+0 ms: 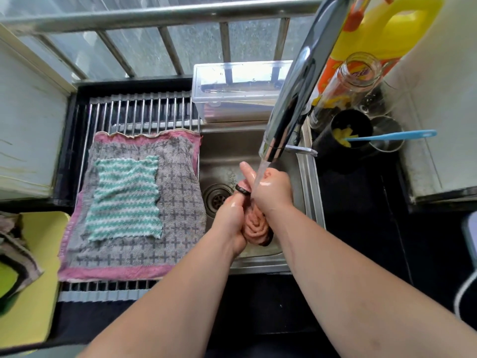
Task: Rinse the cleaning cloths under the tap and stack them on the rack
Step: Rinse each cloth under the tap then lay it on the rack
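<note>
One yellow tray [44, 254] sits at the far left, with crumpled striped fabric [15, 244] heaped on its near edge. Next to it the rack [139, 109] spans the left part of the basin, and two cloths lie flat on it: a grey cloth [178, 192] with dark crosses and a pink border, and a smaller green cloth [124, 200] with white stripes spread on top of it, towards its left side. Behind the rack's right end stands a clear box [232, 91].

Right of the rack the sink [309, 187] is open, its drain [216, 200] showing just left of the hands. Over the sink the left hand [232, 215] is wrapped round a rolled pink cloth [255, 228], fingers curled tight on it; one finger with a dark ring [242, 189] points up. The right hand [271, 192] grips the same cloth from the other side, the two hands pressed close together. The tap [289, 94] slants down from the upper right, and its water [260, 174] falls onto the right hand's knuckles, which are wet and shiny.

Further right, on the dark counter, a glass jar [348, 83] leans against a yellow bottle [387, 29], and a black cup [351, 130] holds a blue brush [392, 135].
</note>
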